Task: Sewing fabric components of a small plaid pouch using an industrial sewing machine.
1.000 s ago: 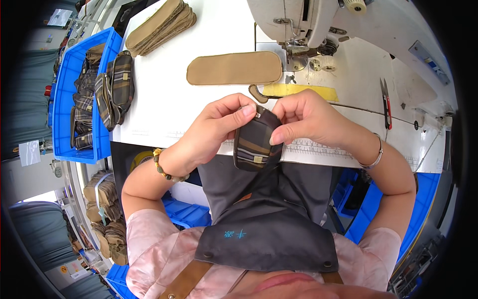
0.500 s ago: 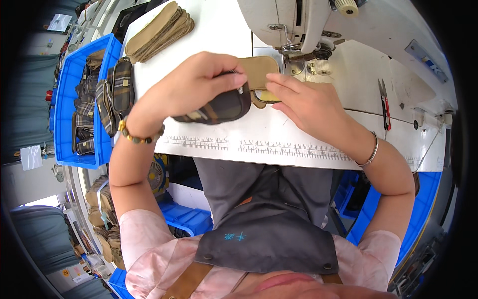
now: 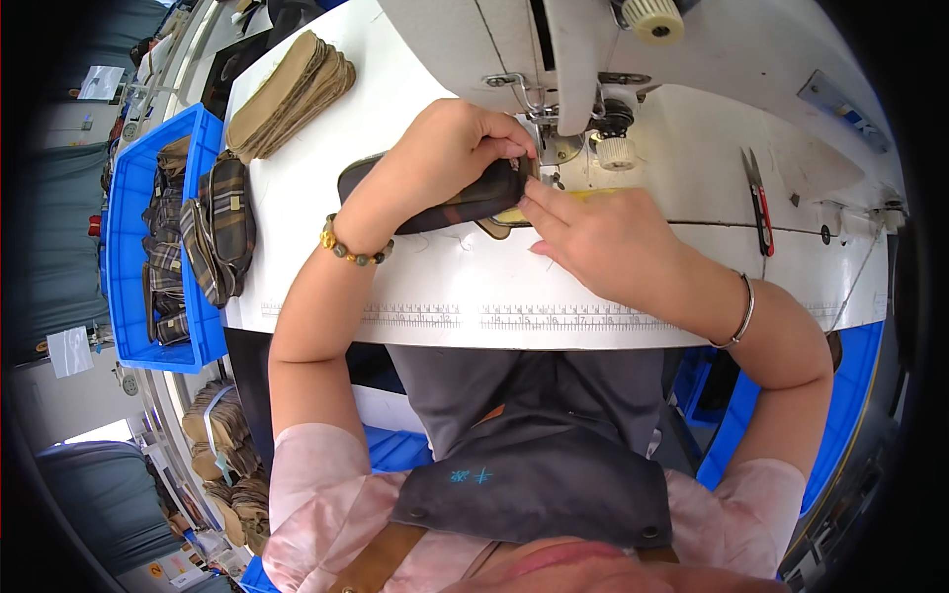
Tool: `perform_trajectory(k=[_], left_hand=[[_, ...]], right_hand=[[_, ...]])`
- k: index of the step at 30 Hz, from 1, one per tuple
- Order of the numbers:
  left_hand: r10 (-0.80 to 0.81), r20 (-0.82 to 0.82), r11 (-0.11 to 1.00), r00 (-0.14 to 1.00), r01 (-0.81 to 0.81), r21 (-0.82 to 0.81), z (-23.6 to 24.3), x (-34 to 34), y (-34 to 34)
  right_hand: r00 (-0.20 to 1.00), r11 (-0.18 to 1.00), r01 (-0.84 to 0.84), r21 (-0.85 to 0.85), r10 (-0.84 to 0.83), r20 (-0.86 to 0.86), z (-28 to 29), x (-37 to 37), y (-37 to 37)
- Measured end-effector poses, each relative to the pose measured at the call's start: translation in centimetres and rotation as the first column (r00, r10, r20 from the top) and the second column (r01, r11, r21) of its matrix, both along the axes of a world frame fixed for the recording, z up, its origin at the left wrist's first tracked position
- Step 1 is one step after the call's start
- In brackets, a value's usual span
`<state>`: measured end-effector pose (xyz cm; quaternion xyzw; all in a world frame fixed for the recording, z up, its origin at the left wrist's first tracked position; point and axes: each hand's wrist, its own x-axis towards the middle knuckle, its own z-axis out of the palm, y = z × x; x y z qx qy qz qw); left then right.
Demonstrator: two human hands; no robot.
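Note:
My left hand (image 3: 445,153) is closed on the far end of a dark plaid fabric piece (image 3: 470,203), just beside the presser foot of the sewing machine (image 3: 583,59). My right hand (image 3: 618,237) rests its extended index and middle fingertips on that same end, with its thumb apart below. A tan piece with dark edging (image 3: 492,227) shows partly under the plaid one; how the layers overlap under my fingers is hidden. A yellow strip (image 3: 591,193) lies behind my right hand.
A stack of tan pieces (image 3: 287,94) lies at the back left of the white table (image 3: 297,257). Plaid fabric pieces (image 3: 217,232) lean by a blue bin (image 3: 206,336) at the left edge, which holds more. Red-and-black scissors (image 3: 756,203) lie at the right.
The plaid piece has gone from upright at the front edge to lying sideways by the needle, over the tan piece. Both hands moved up with it; my right hand's pinch has loosened.

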<state>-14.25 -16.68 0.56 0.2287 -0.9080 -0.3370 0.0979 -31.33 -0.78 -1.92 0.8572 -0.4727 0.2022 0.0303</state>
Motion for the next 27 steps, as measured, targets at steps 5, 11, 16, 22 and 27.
perform_trajectory(k=[5,11,16,22,27], left_hand=[[0.031,-0.037,0.998,0.999,-0.034,-0.062,-0.6,-0.2,0.7],[0.081,-0.003,0.991,0.997,-0.081,-0.111,-0.6,-0.3,0.9],[0.134,0.025,0.99,0.991,-0.135,0.047,-0.7,-0.2,0.6],[0.13,-0.058,0.924,0.99,-0.1,0.37,-0.8,0.1,-0.3],[0.098,0.002,0.962,0.995,-0.095,0.257,-1.1,0.0,-0.2]], right_hand=[[0.999,0.997,-0.033,-0.07,0.03,-0.038,-0.6,0.0,0.3],[0.996,0.999,-0.032,-0.041,0.029,-0.08,0.0,0.1,0.8],[0.998,0.987,-0.053,-0.151,0.056,0.018,-0.2,-0.2,-0.3],[0.999,0.925,0.049,-0.377,-0.037,0.038,0.1,-0.5,-1.9],[0.999,0.879,0.04,-0.476,-0.034,0.021,-0.9,0.1,-2.2]])
